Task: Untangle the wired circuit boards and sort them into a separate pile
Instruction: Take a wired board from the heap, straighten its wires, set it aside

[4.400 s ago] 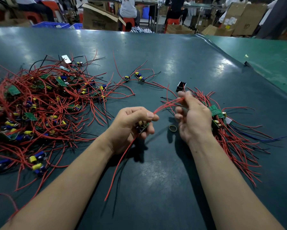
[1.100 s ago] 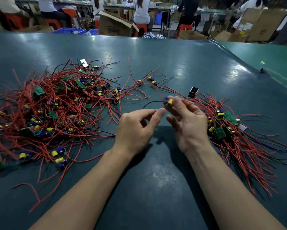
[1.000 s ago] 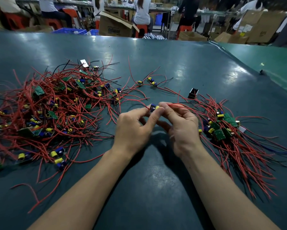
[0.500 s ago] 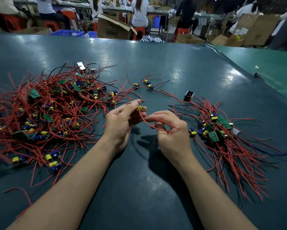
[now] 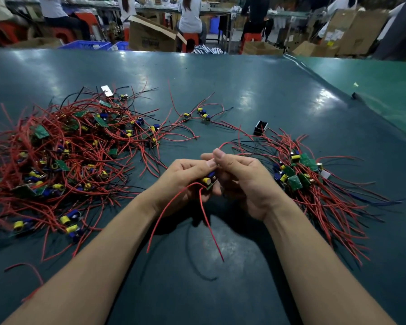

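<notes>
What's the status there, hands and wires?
Both hands, left and right, grip one board mid-table. Its red wires hang free. Tangle left, sorted pile right. Nothing in the way.

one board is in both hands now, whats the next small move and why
Probably carry the held board right and lay it on the sorted pile. Both the left hand and right hand grip it, and its red wires hang free of the tangled heap.

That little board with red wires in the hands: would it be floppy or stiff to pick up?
Probably both. The small circuit board looks rigid and light, pinched between the left hand and right hand. Its red wires droop and curve below, so they likely flop and snag on the tangled pile.
</notes>
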Demonstrator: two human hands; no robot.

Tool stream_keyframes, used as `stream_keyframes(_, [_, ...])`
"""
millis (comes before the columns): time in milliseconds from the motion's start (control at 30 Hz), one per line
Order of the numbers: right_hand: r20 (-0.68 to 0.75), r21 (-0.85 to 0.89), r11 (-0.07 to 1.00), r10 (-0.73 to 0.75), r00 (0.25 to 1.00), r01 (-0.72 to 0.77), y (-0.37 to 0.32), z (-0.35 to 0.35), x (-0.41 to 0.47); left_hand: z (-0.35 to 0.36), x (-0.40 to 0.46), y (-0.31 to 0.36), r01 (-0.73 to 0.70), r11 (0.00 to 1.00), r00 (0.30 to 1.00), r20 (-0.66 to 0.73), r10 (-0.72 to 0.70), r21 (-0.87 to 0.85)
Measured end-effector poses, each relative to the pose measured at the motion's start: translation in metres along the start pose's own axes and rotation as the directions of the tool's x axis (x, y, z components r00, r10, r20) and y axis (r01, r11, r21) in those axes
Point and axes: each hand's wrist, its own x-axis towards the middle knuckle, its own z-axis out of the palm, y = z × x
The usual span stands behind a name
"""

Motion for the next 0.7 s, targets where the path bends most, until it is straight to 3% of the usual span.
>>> stream_keyframes(100, [-0.043,0.064,0.998,-0.003,0.999,0.006,0.001,-0.003,0.001,0.0,0.0,-0.001,0.013,1.0,0.999,0.035,-0.013,0.012])
stream_keyframes(267, [-0.273,0.028,0.997,-0.064,0.96,0.074,0.008,0.002,0.013,0.003,0.003,-0.006,-0.027,0.997,0.996,-0.081,0.033,0.07])
stream_keyframes(533, [-0.518,-0.181,0.949,-0.315,0.795,0.259,0.012,-0.005,0.021,0.003,0.005,-0.004,-0.027,0.988,0.997,-0.063,0.037,0.151])
stream_keyframes(633, [-0.551,-0.35,0.887,-0.455,0.7,0.301,0.013,-0.005,0.023,0.002,0.006,-0.004,-0.027,0.989,0.998,-0.047,0.034,0.145])
stream_keyframes(700, [-0.571,-0.344,0.884,-0.465,0.676,0.317,0.012,-0.004,0.024,0.001,0.006,-0.005,-0.025,0.989,0.999,-0.03,0.03,0.143])
